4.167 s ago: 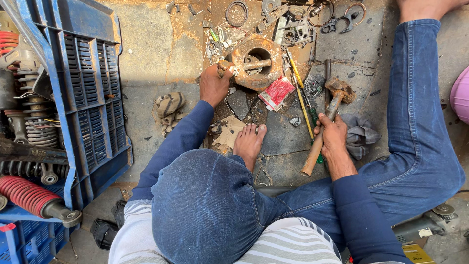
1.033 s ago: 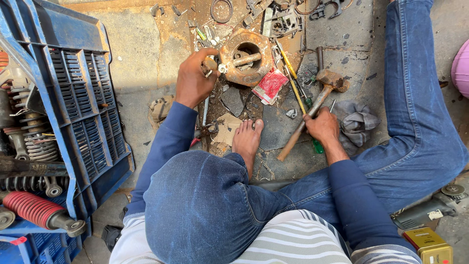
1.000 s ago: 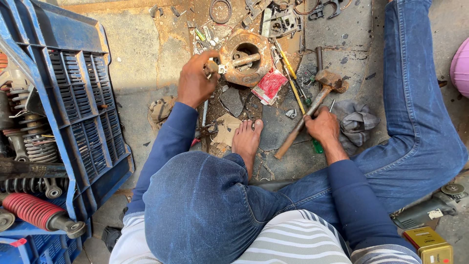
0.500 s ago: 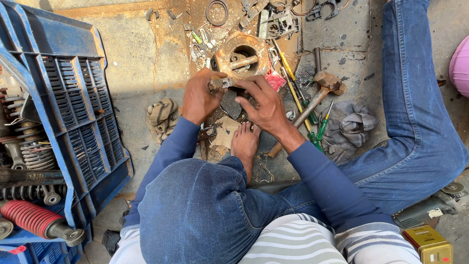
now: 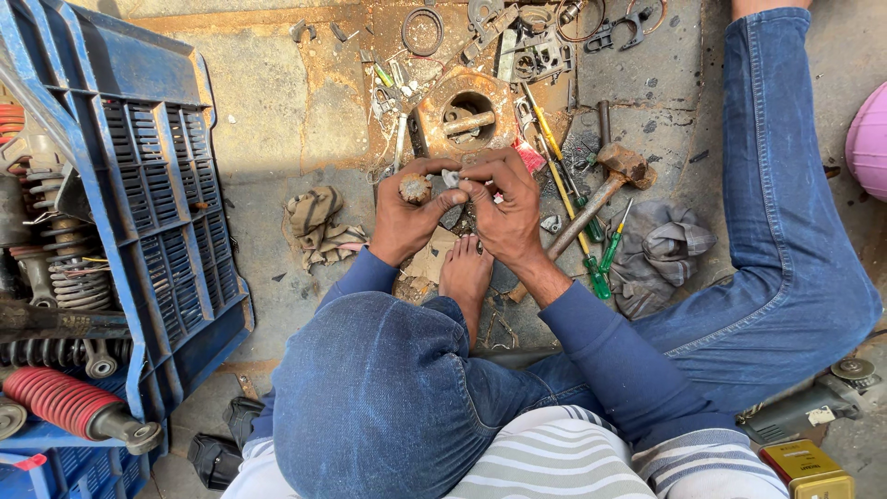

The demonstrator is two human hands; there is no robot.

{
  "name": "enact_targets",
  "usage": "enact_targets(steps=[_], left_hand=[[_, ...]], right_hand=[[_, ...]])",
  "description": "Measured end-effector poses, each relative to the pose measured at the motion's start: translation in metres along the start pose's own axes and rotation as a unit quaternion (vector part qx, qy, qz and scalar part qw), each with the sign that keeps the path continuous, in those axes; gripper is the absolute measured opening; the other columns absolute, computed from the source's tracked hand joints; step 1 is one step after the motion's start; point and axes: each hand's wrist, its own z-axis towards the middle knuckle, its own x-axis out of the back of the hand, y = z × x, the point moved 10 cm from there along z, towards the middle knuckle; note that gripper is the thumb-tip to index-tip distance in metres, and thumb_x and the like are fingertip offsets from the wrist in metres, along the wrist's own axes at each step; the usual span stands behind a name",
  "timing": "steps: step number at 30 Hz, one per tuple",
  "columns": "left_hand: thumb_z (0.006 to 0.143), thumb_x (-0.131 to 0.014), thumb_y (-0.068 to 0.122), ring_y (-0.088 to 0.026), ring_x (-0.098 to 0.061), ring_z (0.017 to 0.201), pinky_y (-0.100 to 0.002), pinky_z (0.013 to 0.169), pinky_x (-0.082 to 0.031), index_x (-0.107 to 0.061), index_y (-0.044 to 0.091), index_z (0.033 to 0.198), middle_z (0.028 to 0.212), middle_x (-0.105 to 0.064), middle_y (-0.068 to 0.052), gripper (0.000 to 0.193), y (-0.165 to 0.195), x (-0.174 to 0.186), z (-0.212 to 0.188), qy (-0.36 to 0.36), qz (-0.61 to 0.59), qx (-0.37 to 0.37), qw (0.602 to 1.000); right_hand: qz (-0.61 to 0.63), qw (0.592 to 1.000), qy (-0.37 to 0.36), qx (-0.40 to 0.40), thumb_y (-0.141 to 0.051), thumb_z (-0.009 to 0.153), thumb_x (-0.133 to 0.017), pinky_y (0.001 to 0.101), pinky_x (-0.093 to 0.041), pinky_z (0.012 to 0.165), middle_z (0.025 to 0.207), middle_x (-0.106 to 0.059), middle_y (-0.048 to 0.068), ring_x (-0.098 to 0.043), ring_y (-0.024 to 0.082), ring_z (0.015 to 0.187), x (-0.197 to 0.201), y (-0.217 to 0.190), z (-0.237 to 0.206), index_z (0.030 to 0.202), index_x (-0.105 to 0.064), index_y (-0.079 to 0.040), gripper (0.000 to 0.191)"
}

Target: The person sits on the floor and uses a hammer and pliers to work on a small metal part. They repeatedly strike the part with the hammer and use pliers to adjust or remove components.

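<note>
The left hand is closing around a small rusty stub, held upright just above the person's bare foot, while the right hand is meeting it from the other side, its fingertips pinching a small grey part right beside the stub. Both hands are working low over the concrete floor, just short of a round rusty housing. A hammer and green screwdrivers are lying right of the hands, a rag left of them, a blue crate farther left.
</note>
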Motion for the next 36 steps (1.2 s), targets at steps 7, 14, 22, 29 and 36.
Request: enact_targets(steps=[7, 14, 22, 29, 36], left_hand=[[0.089, -0.082, 0.016, -0.016, -0.072, 0.102, -0.031, 0.092, -0.056, -0.074, 0.006, 0.118, 0.111, -0.078, -0.007, 0.032, -0.019, 0.012, -0.013, -0.022, 0.059, 0.043, 0.997], [0.087, -0.084, 0.015, -0.02, -0.071, 0.108, -0.037, 0.097, -0.055, -0.069, 0.007, 0.113, 0.114, -0.075, -0.006, 0.032, -0.024, 0.029, -0.008, 0.031, 0.083, -0.011, 0.996], [0.078, -0.091, 0.016, -0.029, -0.072, 0.095, -0.039, 0.087, -0.055, -0.07, 0.013, 0.105, 0.102, -0.072, -0.009, 0.034, -0.067, 0.035, 0.038, 0.129, 0.253, 0.05, 0.958], [0.074, -0.088, 0.011, -0.033, -0.072, 0.096, -0.042, 0.086, -0.055, -0.072, 0.013, 0.104, 0.107, -0.075, -0.011, 0.034, -0.083, 0.038, 0.055, 0.147, 0.3, 0.049, 0.941], [0.078, -0.085, 0.011, -0.029, -0.075, 0.096, -0.04, 0.089, -0.056, -0.074, 0.013, 0.106, 0.107, -0.077, -0.009, 0.031, -0.097, 0.039, 0.056, 0.12, 0.29, 0.072, 0.947]], right_hand=[[-0.114, 0.986, 0.117, 0.018, -0.006, 0.107, -0.071, 0.0323, -0.05, 0.071, 0.103, -0.063, 0.007, -0.061, 0.016, 0.082, 0.059, 0.004, 0.019, 0.112, -0.064, -0.003, 0.009], [-0.191, 0.979, 0.069, -0.024, -0.005, 0.098, -0.072, 0.0358, -0.059, 0.089, 0.132, -0.061, 0.016, -0.065, 0.024, 0.112, 0.073, 0.029, 0.035, 0.15, -0.042, 0.0, 0.06], [-0.127, 0.98, -0.032, -0.151, -0.012, 0.096, -0.075, 0.0348, -0.058, 0.087, 0.127, -0.065, 0.014, -0.068, 0.021, 0.108, 0.043, 0.068, -0.012, 0.148, -0.045, -0.001, 0.061], [-0.117, 0.977, -0.051, -0.17, -0.012, 0.095, -0.074, 0.0342, -0.058, 0.086, 0.123, -0.067, 0.013, -0.069, 0.019, 0.102, 0.051, 0.087, -0.027, 0.146, -0.048, -0.002, 0.058], [-0.138, 0.963, -0.096, -0.21, -0.014, 0.093, -0.071, 0.0349, -0.059, 0.081, 0.12, -0.068, 0.012, -0.069, 0.019, 0.1, 0.032, 0.1, -0.032, 0.142, -0.052, -0.004, 0.053]])
